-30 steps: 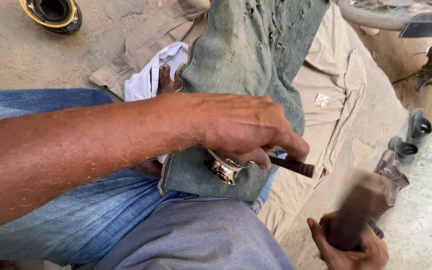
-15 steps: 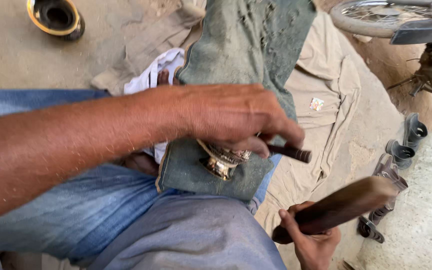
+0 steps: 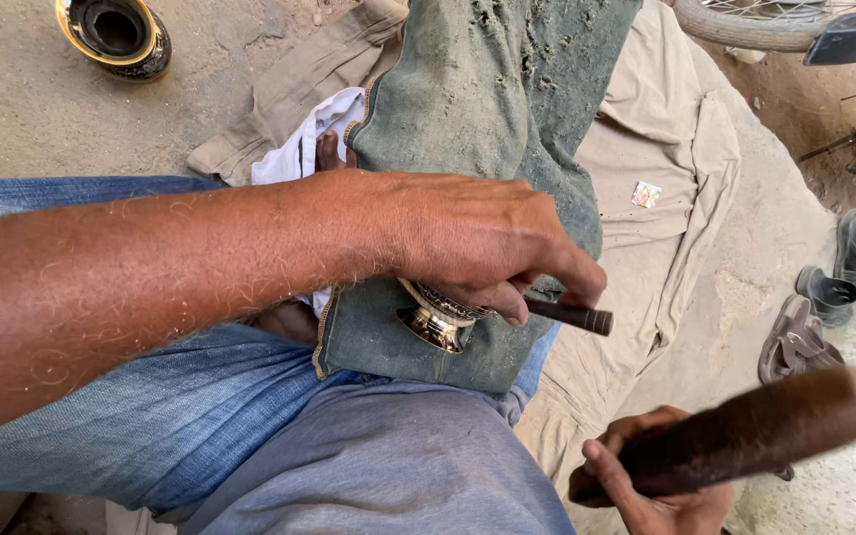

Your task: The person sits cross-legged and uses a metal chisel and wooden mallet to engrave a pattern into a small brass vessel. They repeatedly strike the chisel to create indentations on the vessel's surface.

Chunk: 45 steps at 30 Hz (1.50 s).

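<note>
My left hand (image 3: 482, 243) reaches across my lap and grips a thin dark rod (image 3: 572, 316), its tip set against a small shiny brass piece (image 3: 435, 319). The brass piece rests on a dusty green cloth (image 3: 487, 119) draped over my leg. At the lower right, my right hand (image 3: 651, 485) is closed around the handle end of a thick dark wooden mallet (image 3: 760, 431), raised off to the side of the rod and apart from it.
A black and gold metal pot (image 3: 114, 35) stands on the sandy ground at the top left. Beige cloth (image 3: 661, 188) covers the ground on the right. Sandals and dark rubber parts (image 3: 829, 292) lie at the right edge, a wheel (image 3: 745, 20) beyond.
The mallet in my right hand has swung from upright to lying nearly level and has come into sharper view. My left hand has stayed on the rod and brass piece.
</note>
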Available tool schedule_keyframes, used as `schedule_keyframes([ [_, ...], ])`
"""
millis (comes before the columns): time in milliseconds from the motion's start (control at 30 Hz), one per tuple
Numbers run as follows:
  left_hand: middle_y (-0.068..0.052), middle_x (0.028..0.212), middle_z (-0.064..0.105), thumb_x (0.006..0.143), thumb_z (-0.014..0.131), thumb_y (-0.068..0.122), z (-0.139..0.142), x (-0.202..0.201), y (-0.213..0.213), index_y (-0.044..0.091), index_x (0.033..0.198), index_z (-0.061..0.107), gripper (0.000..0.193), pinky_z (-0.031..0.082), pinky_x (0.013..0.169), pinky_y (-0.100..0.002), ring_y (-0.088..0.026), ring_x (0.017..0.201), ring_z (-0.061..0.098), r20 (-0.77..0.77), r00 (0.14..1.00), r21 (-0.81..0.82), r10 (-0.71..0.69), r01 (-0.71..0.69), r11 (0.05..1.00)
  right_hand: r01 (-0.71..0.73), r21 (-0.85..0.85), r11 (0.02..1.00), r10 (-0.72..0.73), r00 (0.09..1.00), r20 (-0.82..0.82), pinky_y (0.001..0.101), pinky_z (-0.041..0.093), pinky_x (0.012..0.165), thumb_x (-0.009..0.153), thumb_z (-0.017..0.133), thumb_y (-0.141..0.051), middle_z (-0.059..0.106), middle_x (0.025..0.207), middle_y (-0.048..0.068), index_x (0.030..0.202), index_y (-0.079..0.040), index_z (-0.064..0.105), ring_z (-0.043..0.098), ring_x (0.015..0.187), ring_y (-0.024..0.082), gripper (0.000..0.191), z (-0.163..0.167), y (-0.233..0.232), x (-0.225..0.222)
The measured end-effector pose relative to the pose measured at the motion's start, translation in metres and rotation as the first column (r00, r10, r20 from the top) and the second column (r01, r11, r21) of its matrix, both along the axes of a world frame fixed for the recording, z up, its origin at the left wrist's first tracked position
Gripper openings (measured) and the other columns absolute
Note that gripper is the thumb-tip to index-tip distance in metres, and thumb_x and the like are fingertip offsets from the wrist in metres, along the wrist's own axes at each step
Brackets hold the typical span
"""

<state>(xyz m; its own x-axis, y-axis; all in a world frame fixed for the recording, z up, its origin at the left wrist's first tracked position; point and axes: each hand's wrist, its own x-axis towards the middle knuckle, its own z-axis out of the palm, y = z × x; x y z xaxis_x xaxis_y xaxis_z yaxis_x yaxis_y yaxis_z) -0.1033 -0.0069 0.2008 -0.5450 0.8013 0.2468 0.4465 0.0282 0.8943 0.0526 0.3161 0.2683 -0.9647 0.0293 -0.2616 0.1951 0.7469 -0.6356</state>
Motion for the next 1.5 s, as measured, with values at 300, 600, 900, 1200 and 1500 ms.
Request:
schedule_keyframes([
  [300,-0.006,0.100,0.079,0.076,0.085,0.019,-0.011,0.000,0.000,0.018,0.128,0.065,0.055,0.059,0.073,-0.042,-0.024,0.089,0.077,0.011,0.999,0.098,-0.032,0.031,0.995,0.065,0.336,0.940,-0.057,0.998,-0.032,0.0306,0.058,0.061,0.069,0.088,0.002,0.072,0.072,0.011,0.095,0.001,0.069,0.071,0.065,0.016,0.032,0.005,-0.003,-0.007],
  [600,-0.006,0.092,0.078,0.076,0.085,0.020,-0.007,0.001,-0.004,0.016,0.121,0.065,0.050,0.057,0.071,-0.044,-0.025,0.086,0.076,-0.017,0.999,0.115,-0.038,0.039,0.993,-0.194,0.566,0.802,0.139,0.980,0.140,0.0330,0.057,0.057,0.065,0.097,-0.010,0.070,0.067,0.009,0.091,0.000,0.070,0.071,0.055,0.017,0.039,-0.001,0.024,-0.004],
  [900,-0.004,0.088,0.078,0.078,0.083,0.022,-0.008,0.004,-0.005,0.018,0.122,0.065,0.048,0.056,0.068,-0.043,-0.024,0.081,0.076,-0.014,1.000,0.130,0.003,-0.002,0.992,-0.173,0.455,0.874,0.196,0.981,-0.004,0.0339,0.063,0.071,0.063,0.091,-0.011,0.075,0.084,0.012,0.099,-0.001,0.071,0.075,0.073,0.019,0.043,0.007,0.022,-0.004],
  [1200,-0.005,0.088,0.078,0.079,0.083,0.022,-0.011,0.004,-0.004,0.017,0.128,0.064,0.053,0.057,0.066,-0.041,-0.022,0.077,0.076,-0.010,1.000,0.160,0.029,-0.027,0.987,-0.131,0.420,0.898,0.110,0.991,0.074,0.0336,0.059,0.059,0.067,0.093,-0.015,0.076,0.079,0.011,0.103,-0.003,0.071,0.071,0.060,0.020,0.044,0.009,0.021,-0.007],
  [1500,-0.004,0.073,0.074,0.079,0.082,0.024,-0.008,0.002,-0.007,0.020,0.131,0.063,0.055,0.053,0.060,-0.041,-0.020,0.064,0.072,0.050,0.998,0.049,0.023,-0.026,0.998,-0.104,0.426,0.899,0.142,0.988,-0.059,0.0342,0.060,0.070,0.065,0.091,-0.013,0.072,0.076,0.014,0.092,0.005,0.067,0.073,0.072,0.020,0.040,0.013,0.006,-0.022],
])
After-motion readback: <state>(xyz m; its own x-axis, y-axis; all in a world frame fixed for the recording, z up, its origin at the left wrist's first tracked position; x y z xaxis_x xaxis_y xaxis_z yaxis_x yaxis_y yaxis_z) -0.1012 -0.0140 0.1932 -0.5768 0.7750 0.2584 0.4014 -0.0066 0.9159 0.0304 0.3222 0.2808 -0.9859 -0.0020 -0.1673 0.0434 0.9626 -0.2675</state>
